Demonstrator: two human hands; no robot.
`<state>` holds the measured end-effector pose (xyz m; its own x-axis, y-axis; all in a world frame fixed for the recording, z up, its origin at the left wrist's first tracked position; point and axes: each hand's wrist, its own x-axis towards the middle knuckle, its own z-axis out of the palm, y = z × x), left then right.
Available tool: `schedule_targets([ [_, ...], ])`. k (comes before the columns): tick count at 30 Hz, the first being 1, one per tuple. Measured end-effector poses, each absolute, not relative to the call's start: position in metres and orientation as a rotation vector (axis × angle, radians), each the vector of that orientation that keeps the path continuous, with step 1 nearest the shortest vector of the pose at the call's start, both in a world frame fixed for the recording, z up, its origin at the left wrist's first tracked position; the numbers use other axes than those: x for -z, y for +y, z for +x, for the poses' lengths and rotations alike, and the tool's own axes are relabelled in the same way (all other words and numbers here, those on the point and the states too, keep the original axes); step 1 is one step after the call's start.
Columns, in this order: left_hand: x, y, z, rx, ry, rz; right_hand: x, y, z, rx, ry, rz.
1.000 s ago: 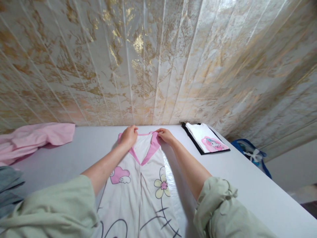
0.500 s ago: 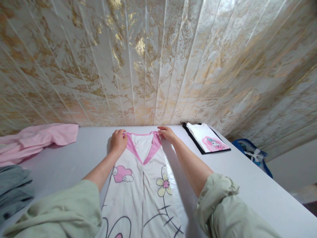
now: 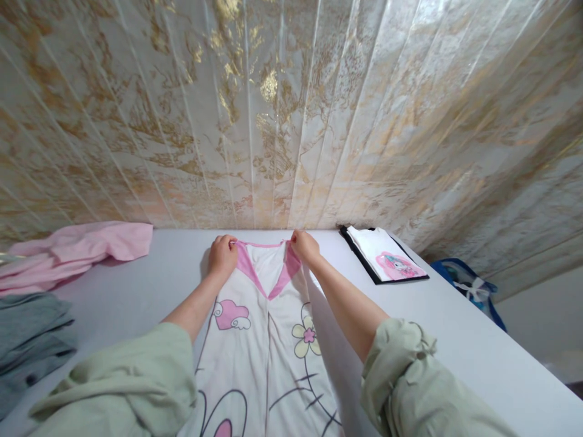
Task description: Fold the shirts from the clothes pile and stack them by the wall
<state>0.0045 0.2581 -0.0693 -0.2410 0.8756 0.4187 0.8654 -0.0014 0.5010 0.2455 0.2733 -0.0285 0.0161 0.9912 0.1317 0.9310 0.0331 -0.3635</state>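
Observation:
A white garment with a pink V-shaped collar, a winged pink heart and a yellow flower print lies lengthwise on the white table. Its lower end runs out of view at the bottom. My left hand pinches the left top corner at the collar. At the right top corner, my right hand has its fingers closed on the pink edge. The collar's top edge stretches fairly straight between both hands.
Far left lies a crumpled pink cloth, with grey folded fabric nearer me. Folded white and black clothes lie at the back right. A blue-edged bag sits beyond the right edge. A gold-patterned wall covering borders the back.
My right hand's fingers have closed on the collar corner, where they were more stretched out. The whole view has shifted slightly, with everything sitting a little further right.

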Motion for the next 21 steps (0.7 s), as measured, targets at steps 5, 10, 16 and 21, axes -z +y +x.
schedule_targets([
  [5,0.067,0.256,0.004,-1.097,2.212,1.889,0.024,0.263,0.231,-0.074,-1.933,-2.008],
  [10,0.064,0.254,0.005,-1.044,2.248,1.886,0.033,0.253,0.218,-0.077,-1.946,-2.071],
  [16,0.063,0.253,0.012,-0.919,2.282,1.895,0.045,0.239,0.219,0.006,-1.968,-1.964],
  [21,0.059,0.250,0.014,-0.885,2.301,1.867,0.054,0.232,0.215,0.038,-1.897,-2.006],
])
